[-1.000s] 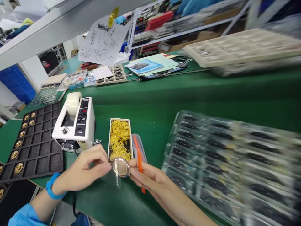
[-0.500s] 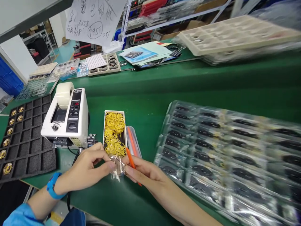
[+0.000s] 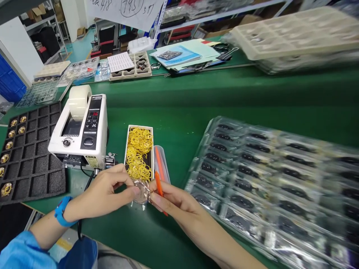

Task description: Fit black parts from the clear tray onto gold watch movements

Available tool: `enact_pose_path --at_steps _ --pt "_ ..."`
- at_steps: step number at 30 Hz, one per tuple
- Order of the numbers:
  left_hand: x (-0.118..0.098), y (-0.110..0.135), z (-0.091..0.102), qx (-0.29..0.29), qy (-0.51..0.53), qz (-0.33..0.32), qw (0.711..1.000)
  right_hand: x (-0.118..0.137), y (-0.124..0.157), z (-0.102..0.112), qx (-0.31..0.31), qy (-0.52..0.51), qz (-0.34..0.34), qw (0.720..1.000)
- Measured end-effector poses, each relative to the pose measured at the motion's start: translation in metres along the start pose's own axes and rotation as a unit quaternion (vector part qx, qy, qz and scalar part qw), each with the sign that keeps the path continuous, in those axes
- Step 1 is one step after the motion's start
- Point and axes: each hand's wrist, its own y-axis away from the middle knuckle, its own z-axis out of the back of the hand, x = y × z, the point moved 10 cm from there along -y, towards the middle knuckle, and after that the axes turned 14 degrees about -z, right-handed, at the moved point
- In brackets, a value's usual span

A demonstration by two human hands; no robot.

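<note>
Between my two hands is a small round metal watch case (image 3: 142, 191) with a piece of clear film around its lower edge. My left hand (image 3: 116, 192) pinches its left side between thumb and fingertips. My right hand (image 3: 171, 201) grips its right side and also keeps an orange pointed stick (image 3: 159, 185) lodged between the fingers. Just beyond the hands, a white box (image 3: 153, 153) holds yellow plastic rings (image 3: 138, 151). Beside that box lies a clear sleeve (image 3: 166, 164) with an orange strip inside.
A white tape dispenser (image 3: 97, 142) stands left of the box. Farther left, a black foam tray (image 3: 36, 164) holds several gold round parts. On the right are clear plastic trays (image 3: 193, 175) of dark parts. Beige trays (image 3: 291, 33) and papers (image 3: 193, 52) lie along the back.
The view has shifted, so the bench items appear higher. The watch case has turned to show more of its round face; both hands still hold it.
</note>
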Motion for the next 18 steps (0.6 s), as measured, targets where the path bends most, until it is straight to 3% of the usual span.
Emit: enact_pose_path --at_steps 10,18 --pt "0.000 -0.002 0.001 -0.007 -0.036 -0.005 0.999 0.002 -0.002 0.001 -0.010 -0.005 0.002 1.000" --pt "-0.010 -0.002 0.001 -0.034 -0.156 -0.044 0.986 -0.003 -0.005 0.006 -0.029 0.022 0.026 0.999"
